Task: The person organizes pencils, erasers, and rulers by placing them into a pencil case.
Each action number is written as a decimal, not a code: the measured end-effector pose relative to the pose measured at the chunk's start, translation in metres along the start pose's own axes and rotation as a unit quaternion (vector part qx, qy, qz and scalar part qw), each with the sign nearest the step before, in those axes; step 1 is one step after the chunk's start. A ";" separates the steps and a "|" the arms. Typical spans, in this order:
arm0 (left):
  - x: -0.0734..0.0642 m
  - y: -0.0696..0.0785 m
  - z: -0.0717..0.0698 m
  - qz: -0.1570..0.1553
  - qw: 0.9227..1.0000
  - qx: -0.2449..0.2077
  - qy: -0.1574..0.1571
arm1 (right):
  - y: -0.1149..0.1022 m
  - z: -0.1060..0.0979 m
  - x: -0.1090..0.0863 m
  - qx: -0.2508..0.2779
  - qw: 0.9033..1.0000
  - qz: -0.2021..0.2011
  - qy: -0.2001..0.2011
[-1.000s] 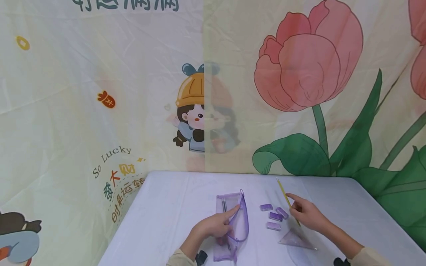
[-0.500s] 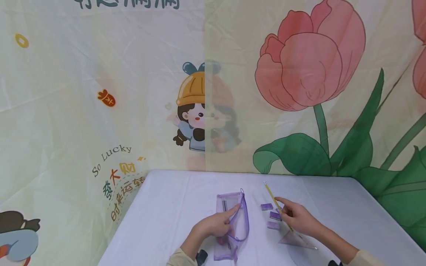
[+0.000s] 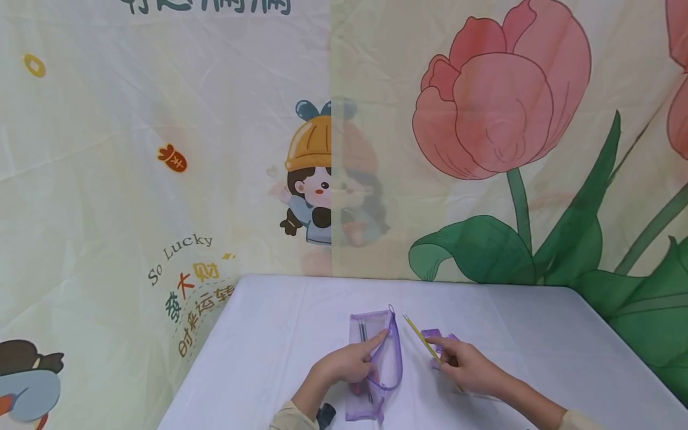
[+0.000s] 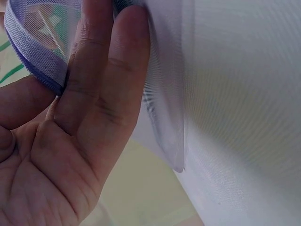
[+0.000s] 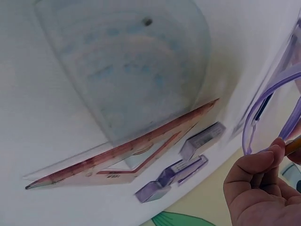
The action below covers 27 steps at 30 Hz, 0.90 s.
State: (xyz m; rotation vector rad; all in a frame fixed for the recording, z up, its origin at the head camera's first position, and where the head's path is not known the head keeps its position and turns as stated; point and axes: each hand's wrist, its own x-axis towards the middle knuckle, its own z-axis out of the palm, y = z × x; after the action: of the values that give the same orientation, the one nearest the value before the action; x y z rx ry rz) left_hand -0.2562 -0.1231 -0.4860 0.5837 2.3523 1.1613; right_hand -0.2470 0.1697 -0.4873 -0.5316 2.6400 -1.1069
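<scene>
A purple mesh pencil case [image 3: 398, 358] lies with its zipped mouth spread wide. My left hand [image 3: 346, 363] holds it by the zip edge, with the index finger stretched along the opening; the left wrist view has the purple zip [image 4: 35, 70] between thumb and fingers. Thin dark sticks, perhaps pens [image 3: 362, 329], show through the mesh. My right hand [image 3: 473, 367] pinches a yellow pencil [image 3: 415, 329], tilted with its far end just right of the case. In the right wrist view the pencil [image 5: 294, 146] is mostly cut off by the frame edge.
Several purple erasers [image 5: 203, 139] lie right of the case, partly hidden by my right hand in the head view. Beside them are a reddish transparent set square [image 5: 94, 165] and a clear protractor [image 5: 122, 66]. The white table [image 3: 285, 334] meets a printed backdrop.
My right hand has carried the pencil leftward, across the erasers, to near the pencil case. My left hand and the case have stayed in place.
</scene>
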 end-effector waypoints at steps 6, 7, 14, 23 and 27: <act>-0.001 0.002 0.000 -0.004 1.000 0.002 0.000 | -0.001 0.011 0.004 0.028 0.999 -0.015 -0.033; -0.001 0.002 0.000 -0.004 1.000 0.003 -0.001 | -0.001 0.013 0.004 0.028 0.999 -0.018 -0.038; -0.001 0.002 0.000 -0.004 1.000 0.005 0.000 | -0.009 0.024 0.013 0.021 0.998 -0.038 -0.041; -0.004 0.002 -0.002 -0.002 1.000 0.015 -0.006 | -0.021 0.037 0.030 0.026 0.999 -0.029 -0.029; -0.005 0.003 -0.003 0.001 1.000 0.018 -0.006 | -0.025 0.045 0.036 0.031 0.999 -0.020 -0.017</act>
State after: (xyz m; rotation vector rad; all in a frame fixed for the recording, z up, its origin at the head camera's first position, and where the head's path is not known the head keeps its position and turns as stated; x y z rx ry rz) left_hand -0.2536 -0.1255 -0.4810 0.6033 2.3669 1.1143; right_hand -0.2587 0.1101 -0.5026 -0.5877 2.5673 -1.1773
